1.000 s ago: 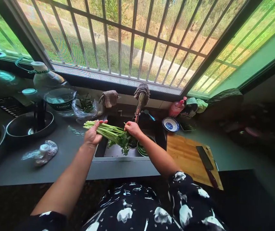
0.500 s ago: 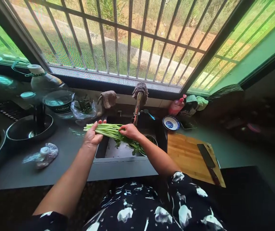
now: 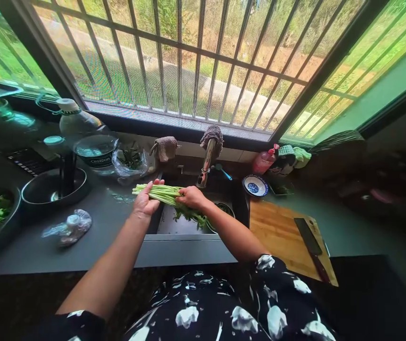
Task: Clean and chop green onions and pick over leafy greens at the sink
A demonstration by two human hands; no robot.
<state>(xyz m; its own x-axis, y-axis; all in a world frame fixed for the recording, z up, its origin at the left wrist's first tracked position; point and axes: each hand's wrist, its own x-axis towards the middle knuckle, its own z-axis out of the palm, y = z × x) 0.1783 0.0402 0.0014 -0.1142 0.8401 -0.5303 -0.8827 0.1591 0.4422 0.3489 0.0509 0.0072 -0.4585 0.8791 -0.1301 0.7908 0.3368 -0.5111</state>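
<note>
We hold one bunch of green stalks (image 3: 165, 194) in both hands over the sink (image 3: 185, 227). Our left hand (image 3: 146, 202) is closed round the pale cut ends, at the sink's left edge; our right hand (image 3: 192, 196) grips the same bunch further along, over the basin, just below the tap (image 3: 207, 161). The hands sit apart, each closed on the stalks. Long axis of the bunch: roughly left to right, cut ends pointing left past the left hand, leafy tops trailing right and down into the sink beyond the right hand. Right of the sink: a wooden cutting board (image 3: 277, 232) with a cleaver (image 3: 311, 244). Left of the sink: a dark pan (image 3: 56, 189) and a crumpled plastic bag (image 3: 70, 226) on the counter.
</note>
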